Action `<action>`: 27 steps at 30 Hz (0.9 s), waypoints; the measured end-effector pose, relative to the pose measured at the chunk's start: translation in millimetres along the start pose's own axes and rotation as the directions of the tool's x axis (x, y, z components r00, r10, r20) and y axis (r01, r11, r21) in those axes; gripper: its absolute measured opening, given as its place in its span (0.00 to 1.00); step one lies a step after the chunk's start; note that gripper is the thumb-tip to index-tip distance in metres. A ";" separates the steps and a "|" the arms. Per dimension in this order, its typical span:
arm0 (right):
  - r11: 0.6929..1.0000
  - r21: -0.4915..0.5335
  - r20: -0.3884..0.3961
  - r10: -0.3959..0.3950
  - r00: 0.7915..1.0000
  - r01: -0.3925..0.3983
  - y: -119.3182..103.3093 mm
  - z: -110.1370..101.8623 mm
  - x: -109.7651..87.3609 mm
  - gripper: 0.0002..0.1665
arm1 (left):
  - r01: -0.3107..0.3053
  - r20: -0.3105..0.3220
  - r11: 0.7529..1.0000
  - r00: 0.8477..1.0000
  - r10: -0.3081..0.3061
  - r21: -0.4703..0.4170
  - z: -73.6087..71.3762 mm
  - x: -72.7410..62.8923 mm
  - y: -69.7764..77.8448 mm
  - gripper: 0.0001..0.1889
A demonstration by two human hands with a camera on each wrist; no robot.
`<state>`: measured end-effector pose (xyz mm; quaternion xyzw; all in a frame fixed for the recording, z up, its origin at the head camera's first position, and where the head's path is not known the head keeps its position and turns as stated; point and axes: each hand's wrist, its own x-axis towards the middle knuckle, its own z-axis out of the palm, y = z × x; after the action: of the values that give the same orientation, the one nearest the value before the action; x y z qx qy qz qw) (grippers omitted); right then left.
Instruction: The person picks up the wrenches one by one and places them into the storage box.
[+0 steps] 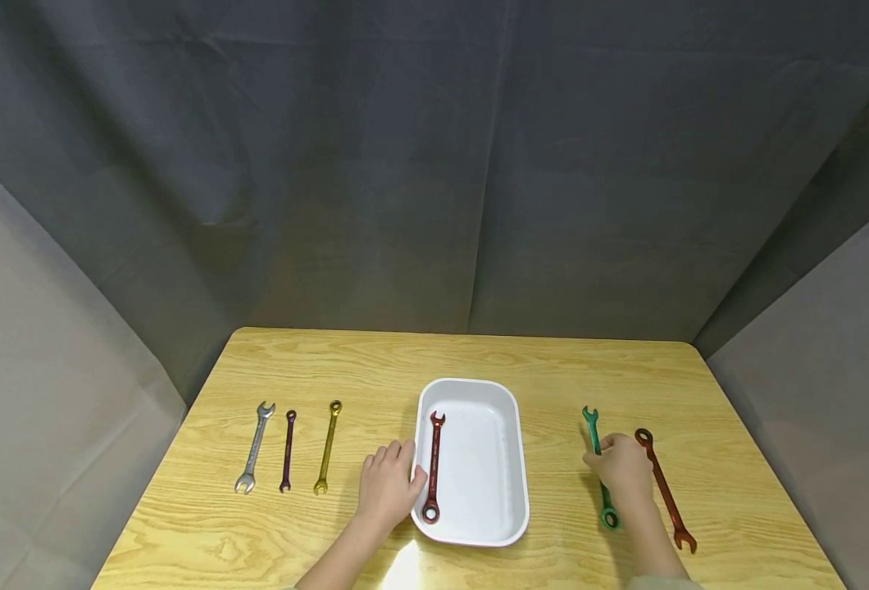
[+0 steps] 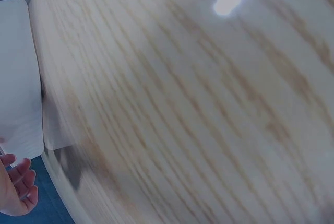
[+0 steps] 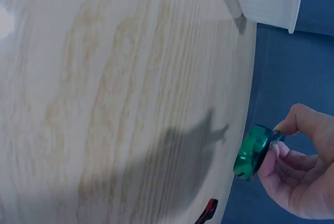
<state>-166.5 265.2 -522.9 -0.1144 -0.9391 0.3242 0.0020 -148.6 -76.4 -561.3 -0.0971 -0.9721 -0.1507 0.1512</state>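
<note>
My right hand pinches a green combination wrench at its middle, thumb and fingertips on the shaft. In the right wrist view the ring end of the green wrench points at the camera, held above the table with a shadow below. My left hand holds the left rim of a white tray, its thumb over the edge. A dark red combination wrench lies lengthwise inside the tray along its left wall. Just right of my right hand lies an orange-red wrench.
On the left of the wooden table lie a silver open-end wrench, a small purple wrench and a yellow wrench, side by side. Grey curtains hang behind the table and at both sides.
</note>
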 end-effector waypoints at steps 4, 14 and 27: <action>1.000 -0.002 -0.019 -0.030 0.999 0.030 -7.3 -1.0 -1.4 0.18 | 0.005 0.012 1.000 1.000 -0.005 0.001 -0.4 0.0 0.3 0.15; 0.997 0.017 0.001 -0.069 0.998 0.069 -25.6 -6.3 -5.4 0.19 | 0.013 0.028 1.000 1.000 -0.013 -0.003 -1.3 -0.4 0.3 0.15; 0.996 0.061 0.037 -0.069 0.997 0.066 -40.7 -5.7 -7.5 0.18 | 0.011 0.029 1.000 1.000 -0.011 -0.005 -0.5 -0.4 -0.1 0.15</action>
<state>-167.4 236.0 -493.1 -0.0761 -0.9321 0.3540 -0.0022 -148.1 -76.7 -561.0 -0.0944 -0.9743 -0.1526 0.1362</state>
